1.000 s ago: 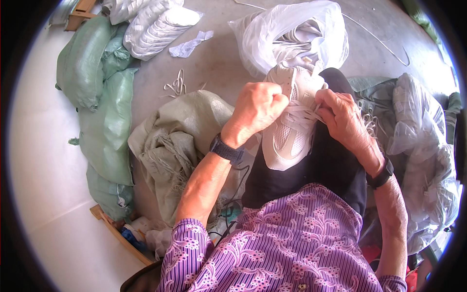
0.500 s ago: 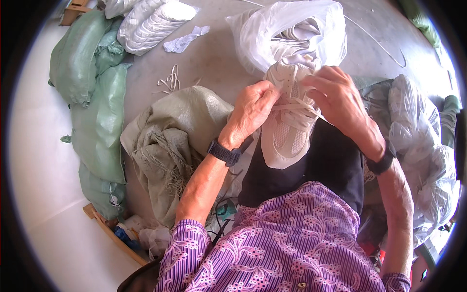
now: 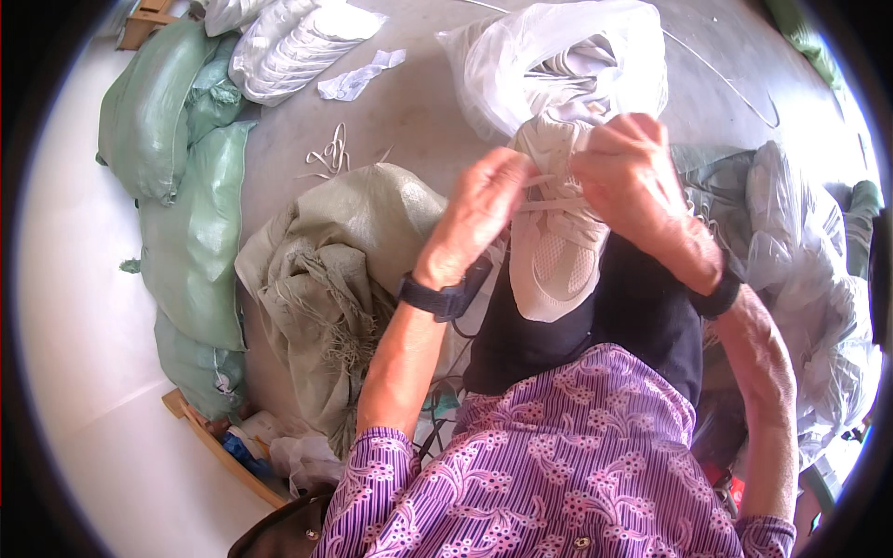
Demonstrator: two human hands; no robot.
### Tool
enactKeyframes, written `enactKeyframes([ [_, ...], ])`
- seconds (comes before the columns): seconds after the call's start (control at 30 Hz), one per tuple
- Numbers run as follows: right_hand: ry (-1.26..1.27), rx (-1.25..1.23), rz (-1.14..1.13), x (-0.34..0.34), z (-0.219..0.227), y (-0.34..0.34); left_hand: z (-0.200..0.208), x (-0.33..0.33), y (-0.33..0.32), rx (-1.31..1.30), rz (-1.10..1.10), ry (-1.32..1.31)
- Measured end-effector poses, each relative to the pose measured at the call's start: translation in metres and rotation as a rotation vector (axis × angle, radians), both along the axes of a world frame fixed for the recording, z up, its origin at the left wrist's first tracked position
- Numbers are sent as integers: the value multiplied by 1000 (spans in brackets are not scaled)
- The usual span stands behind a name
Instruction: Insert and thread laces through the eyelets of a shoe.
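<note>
A cream-coloured sneaker [image 3: 556, 274] with mesh panels lies on my lap, its toe towards me. Its pale shoelace [image 3: 560, 204] crosses the tongue in loose strands. At the shoe's left side my left hand [image 3: 473, 212] is closed, the fingertips pinching a strand that runs over the shoe. Over the right side of the lacing, my right hand [image 3: 634, 177] has its fingers curled in on the lace. Motion smears the fingertips of both hands, and my right hand hides part of the upper eyelets.
Beyond the shoe stands an open clear plastic bag [image 3: 484, 79] of pale shoe parts. A beige woven sack [image 3: 321, 270] slumps at left, near loose laces [image 3: 330, 153]. Green sacks [image 3: 200, 232] line the left wall; plastic-wrapped bundles [image 3: 791, 223] sit at right.
My right hand has risen slightly and curled inward over the lacing. My left hand has shifted a little, and the lace strands now lie higher across the tongue.
</note>
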State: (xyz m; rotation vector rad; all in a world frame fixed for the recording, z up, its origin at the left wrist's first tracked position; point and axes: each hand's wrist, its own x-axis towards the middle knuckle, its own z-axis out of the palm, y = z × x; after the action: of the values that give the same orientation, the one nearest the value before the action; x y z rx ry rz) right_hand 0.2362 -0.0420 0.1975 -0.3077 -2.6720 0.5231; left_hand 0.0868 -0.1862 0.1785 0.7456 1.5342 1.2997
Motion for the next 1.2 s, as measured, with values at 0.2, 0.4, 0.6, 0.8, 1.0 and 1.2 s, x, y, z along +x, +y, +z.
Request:
enactKeyframes([
  [0.2,-217,255,-494,93,3,80,22,-43,-10,129,281,-48],
  [0.4,-95,54,-337,81,1,36,45,-6,24,181,150,685],
  [0.6,41,-148,-88,64,-12,4,26,48,60,167,-370,777],
  [0.8,-1,-88,-124,62,-29,1,34,42,78,-283,-585,561],
  [1.0,64,-187,-186,65,-31,4,33,43,87,-234,-724,714],
  [1.2,-51,-194,-152,64,-20,10,33,41,83,13,-812,1090],
])
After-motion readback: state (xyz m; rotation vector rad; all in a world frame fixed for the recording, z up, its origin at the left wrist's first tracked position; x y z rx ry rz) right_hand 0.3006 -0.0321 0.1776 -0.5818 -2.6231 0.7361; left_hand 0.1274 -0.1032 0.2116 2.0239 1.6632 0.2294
